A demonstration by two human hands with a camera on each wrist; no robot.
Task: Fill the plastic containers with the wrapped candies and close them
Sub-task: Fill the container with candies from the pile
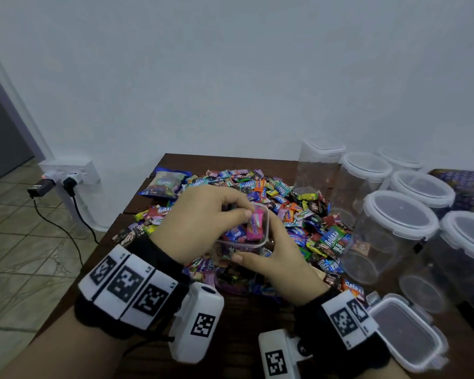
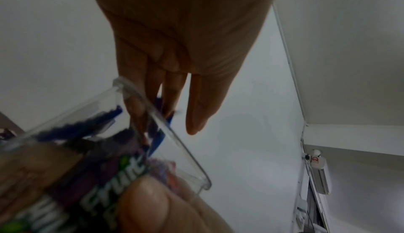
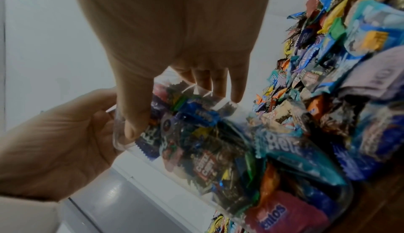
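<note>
"Relaxa" shows in white on a blue candy wrapper [image 1: 332, 237] in the pile, and again on a red wrapper [image 1: 354, 290] by the right wrist. Left wrist view: "Fruit" in white on a purple wrapper [image 2: 113, 178] inside the clear container [image 2: 186, 157]. Other lettering is too blurred to read.

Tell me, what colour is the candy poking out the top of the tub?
Pink candy, clearest in the head view.
</note>
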